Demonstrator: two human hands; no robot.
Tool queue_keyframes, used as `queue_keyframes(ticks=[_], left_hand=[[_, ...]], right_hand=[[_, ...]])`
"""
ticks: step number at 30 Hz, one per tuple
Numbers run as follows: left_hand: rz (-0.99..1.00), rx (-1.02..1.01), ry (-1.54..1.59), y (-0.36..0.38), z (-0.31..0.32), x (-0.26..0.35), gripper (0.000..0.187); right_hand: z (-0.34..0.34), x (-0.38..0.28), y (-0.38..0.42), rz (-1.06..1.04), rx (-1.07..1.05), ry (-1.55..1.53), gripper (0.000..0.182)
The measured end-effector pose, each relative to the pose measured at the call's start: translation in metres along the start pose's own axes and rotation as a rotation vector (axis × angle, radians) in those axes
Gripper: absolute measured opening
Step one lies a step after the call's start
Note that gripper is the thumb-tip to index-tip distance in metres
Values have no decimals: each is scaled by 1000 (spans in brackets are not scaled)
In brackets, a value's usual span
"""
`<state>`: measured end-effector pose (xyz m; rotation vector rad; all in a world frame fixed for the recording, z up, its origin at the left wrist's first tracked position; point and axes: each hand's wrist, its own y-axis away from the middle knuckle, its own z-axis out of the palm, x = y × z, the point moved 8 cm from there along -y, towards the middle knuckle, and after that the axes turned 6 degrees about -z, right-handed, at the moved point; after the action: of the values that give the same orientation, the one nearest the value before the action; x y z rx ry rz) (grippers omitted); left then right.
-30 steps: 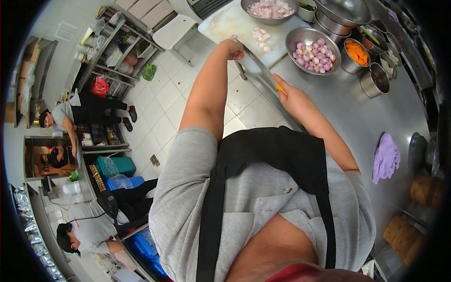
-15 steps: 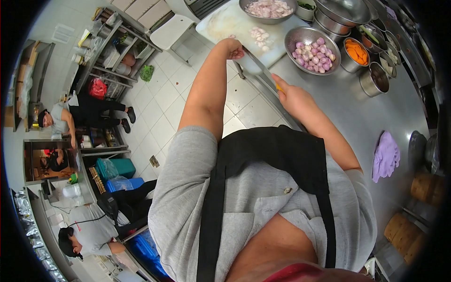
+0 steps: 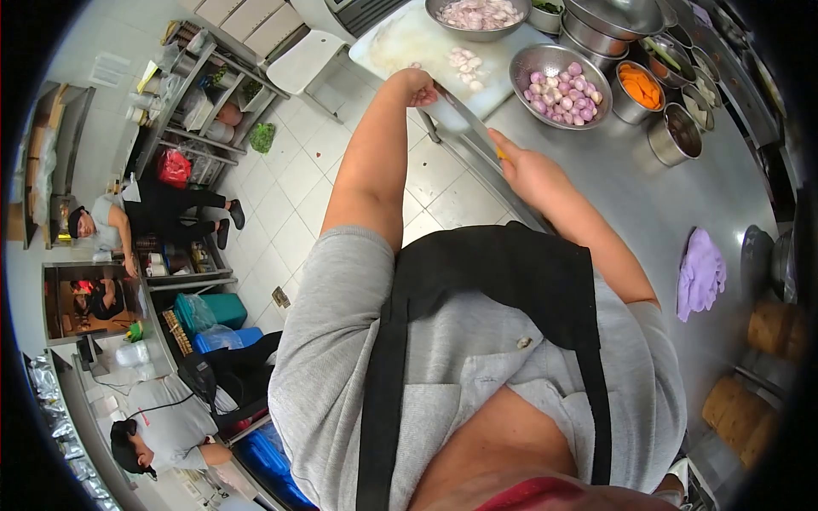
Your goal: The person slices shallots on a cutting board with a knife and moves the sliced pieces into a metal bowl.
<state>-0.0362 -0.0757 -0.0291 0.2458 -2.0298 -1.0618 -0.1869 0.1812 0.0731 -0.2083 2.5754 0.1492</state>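
My right hand (image 3: pixel 530 175) is closed around the yellow handle of a long knife (image 3: pixel 464 113). The blade slants up and left toward my left hand (image 3: pixel 415 87), whose fingers are curled in at the front edge of the white cutting board (image 3: pixel 388 49); what they hold is hidden. Peeled shallot pieces (image 3: pixel 465 64) lie on the board just beyond. A metal bowl of sliced shallots (image 3: pixel 479 15) stands at the board's far side. Right of the board is a perforated metal bowl (image 3: pixel 521 72) with whole purple shallots (image 3: pixel 567 94).
Metal pots (image 3: pixel 673 140), one with orange slices (image 3: pixel 639 87), stand on the steel table (image 3: pixel 613 192). A purple cloth (image 3: pixel 701 274) lies at the right. Across the tiled floor are a white chair (image 3: pixel 305 61), shelves and two people, with another person seen through an opening.
The whole view has shifted slightly, with the bowls and board a little higher and further left. Both hands keep nearly the same pose, and the knife is still in my right hand.
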Motion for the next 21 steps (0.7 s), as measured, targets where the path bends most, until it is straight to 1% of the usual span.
queue_keyframes(ticks=[5, 7, 9, 11, 13, 15, 17, 21], left_hand=[[-10, -9, -6, -3, 2, 0, 7], [-2, -20, 21, -1, 2, 0, 6], [7, -28, 40, 6, 3, 1, 5], [7, 52, 72, 15, 3, 0, 6], [12, 8, 39, 3, 1, -2, 7], [27, -30, 6, -3, 2, -3, 8], [19, 54, 57, -8, -3, -4, 8], [4, 31, 17, 5, 2, 0, 7]], right_hand=[[13, 11, -10, 40, -30, -19, 56], [17, 17, -19, 28, -16, -72, 52], [18, 21, -16, 31, -17, -79, 52], [16, 20, -12, 37, -25, -82, 53], [12, 18, -3, 79, -13, -76, 55], [11, 14, -1, 64, -15, -71, 55], [6, 11, 0, 51, -13, -65, 55], [7, 12, -1, 43, -24, -59, 55]])
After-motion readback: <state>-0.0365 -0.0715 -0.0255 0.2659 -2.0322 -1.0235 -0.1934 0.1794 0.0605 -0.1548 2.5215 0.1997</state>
